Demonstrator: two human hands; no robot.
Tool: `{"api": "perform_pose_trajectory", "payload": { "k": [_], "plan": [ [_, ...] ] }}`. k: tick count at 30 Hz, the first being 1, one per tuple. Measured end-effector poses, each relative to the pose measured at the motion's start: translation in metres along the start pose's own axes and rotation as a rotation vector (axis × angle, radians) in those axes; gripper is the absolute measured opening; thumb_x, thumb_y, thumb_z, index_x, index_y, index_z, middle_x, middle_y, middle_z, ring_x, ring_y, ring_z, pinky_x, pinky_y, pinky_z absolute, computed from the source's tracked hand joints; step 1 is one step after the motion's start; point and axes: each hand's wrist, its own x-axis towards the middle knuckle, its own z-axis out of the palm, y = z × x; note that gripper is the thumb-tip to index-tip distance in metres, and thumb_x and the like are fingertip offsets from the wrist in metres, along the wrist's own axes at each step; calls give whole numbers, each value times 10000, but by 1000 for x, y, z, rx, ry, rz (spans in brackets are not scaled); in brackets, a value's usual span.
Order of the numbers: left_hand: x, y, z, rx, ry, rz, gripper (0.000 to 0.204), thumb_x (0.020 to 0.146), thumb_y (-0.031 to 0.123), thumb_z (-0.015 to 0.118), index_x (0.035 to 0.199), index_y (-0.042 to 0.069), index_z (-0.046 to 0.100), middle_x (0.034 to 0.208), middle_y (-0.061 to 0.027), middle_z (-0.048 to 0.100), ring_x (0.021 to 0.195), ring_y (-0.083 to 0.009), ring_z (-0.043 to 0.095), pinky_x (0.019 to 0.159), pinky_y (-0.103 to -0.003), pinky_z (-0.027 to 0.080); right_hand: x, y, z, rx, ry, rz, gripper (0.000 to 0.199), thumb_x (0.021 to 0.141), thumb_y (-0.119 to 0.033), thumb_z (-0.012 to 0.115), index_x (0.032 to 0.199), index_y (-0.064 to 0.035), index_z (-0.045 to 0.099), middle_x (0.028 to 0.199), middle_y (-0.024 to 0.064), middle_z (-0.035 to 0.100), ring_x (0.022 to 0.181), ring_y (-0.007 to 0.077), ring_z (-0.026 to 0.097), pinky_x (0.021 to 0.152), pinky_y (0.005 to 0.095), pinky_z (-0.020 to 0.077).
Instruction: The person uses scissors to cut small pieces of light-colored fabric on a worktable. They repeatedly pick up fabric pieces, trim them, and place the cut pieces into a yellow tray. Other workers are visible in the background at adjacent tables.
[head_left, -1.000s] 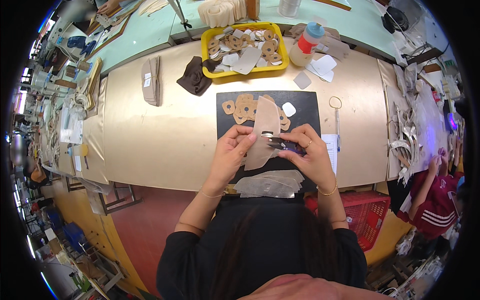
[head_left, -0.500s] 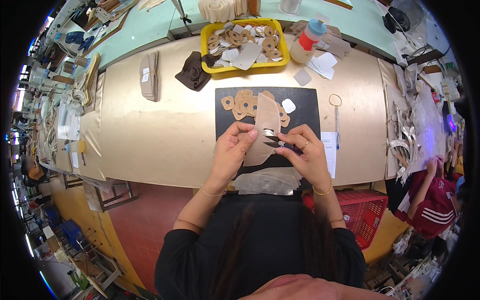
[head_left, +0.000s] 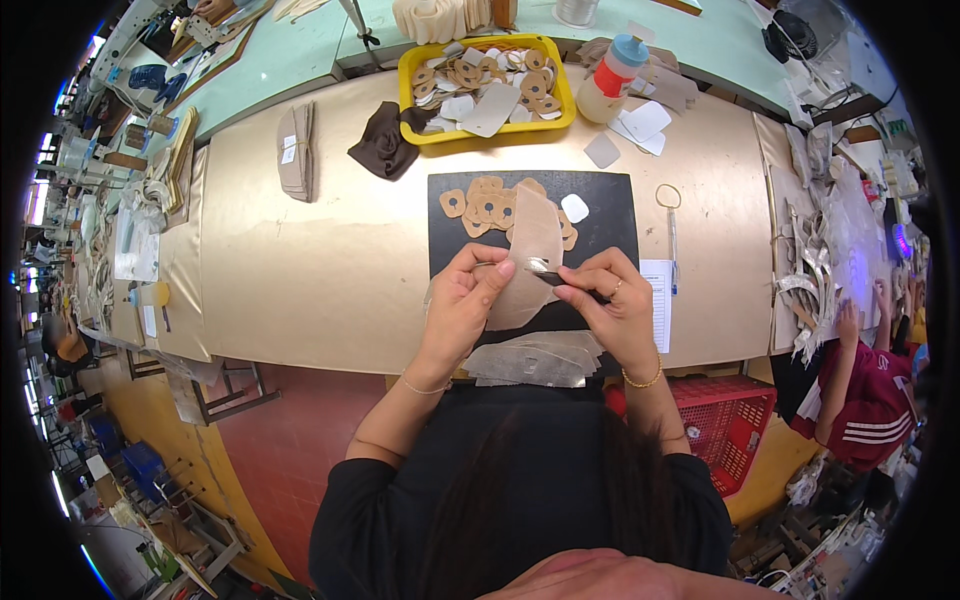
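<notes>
My left hand (head_left: 466, 296) pinches the left edge of a beige curved fabric piece (head_left: 536, 222) between thumb and fingers, holding it up over a black board (head_left: 612, 200). In my right hand (head_left: 612, 305) is a pair of dark thread snips (head_left: 552, 278), blades together at a small slot with a shiny silvery bit in the fabric. Whether the tips are through the slot, I cannot tell. Behind the fabric lie several tan pieces with dark centre holes (head_left: 486, 206) and a white rounded piece (head_left: 574, 208). Close to my body rests a fanned stack of greyish fabric pieces (head_left: 530, 360).
A yellow tray (head_left: 410, 95) of small pieces stands beyond the board, near a glue bottle (head_left: 606, 85) and dark brown cloth (head_left: 384, 143). Folded beige pieces (head_left: 297, 150) lie left; a paper sheet (head_left: 656, 300) lies right. Below is a red crate (head_left: 735, 425). A person in maroon (head_left: 868, 400) sits right.
The snips' blades were apart at the slot and have now come together. My left hand and the fabric stay nearly in place. The person at right has raised their arms.
</notes>
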Motion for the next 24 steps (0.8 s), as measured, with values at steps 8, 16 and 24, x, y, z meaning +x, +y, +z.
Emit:
{"api": "perform_pose_trajectory", "payload": {
  "k": [8,16,24],
  "plan": [
    [-1,-4,-1,69,-1,66,212,984,146,605,1118,-10,556,925,-78,706,821,-46,597,720,-182,459,-1,-4,-1,15,-26,50,295,727,-49,828,1008,-43,743,868,34,615,733,101,574,603,217,442],
    [-4,-3,4,24,14,81,185,978,135,610,1100,4,561,880,-42,690,762,-28,567,663,-173,423,-2,2,1,10,45,-28,299,719,-17,822,1008,-39,745,886,37,620,738,104,572,614,220,445],
    [0,1,-6,-143,-46,-55,109,950,118,623,1005,59,550,853,-36,671,792,-76,612,765,-217,473,3,1,-7,-10,32,-25,322,708,-79,838,1014,-54,739,885,51,625,698,127,584,591,254,468]
  ]
}}
